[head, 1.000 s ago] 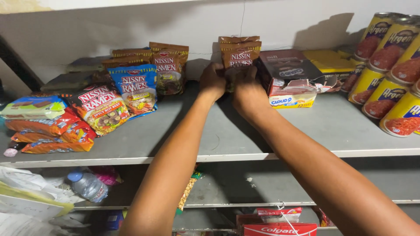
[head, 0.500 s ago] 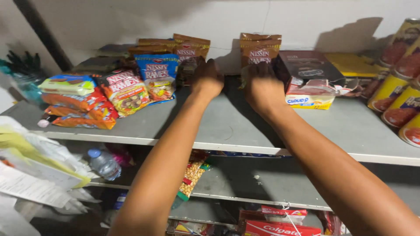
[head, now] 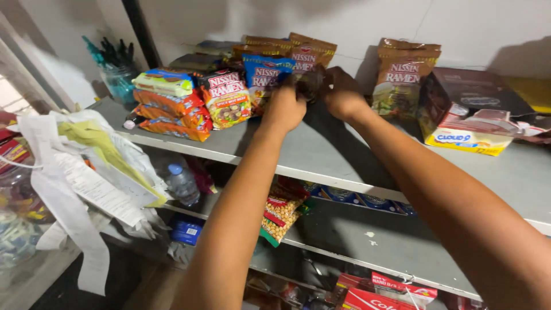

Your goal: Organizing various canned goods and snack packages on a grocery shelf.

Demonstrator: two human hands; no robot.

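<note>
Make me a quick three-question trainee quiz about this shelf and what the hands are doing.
1. True or false: both hands meet at a dark packet on the top shelf.
2. What stands at the shelf's far left? A) jar of pens B) kettle C) shoe
3. Name what lies on the lower shelf beside the left forearm.

Key: 1 true; 2 A, the jar; 3 a bag of nuts.

Water bottle (head: 182, 183), paper slips (head: 86, 183), toothpaste boxes (head: 379, 295).
</note>
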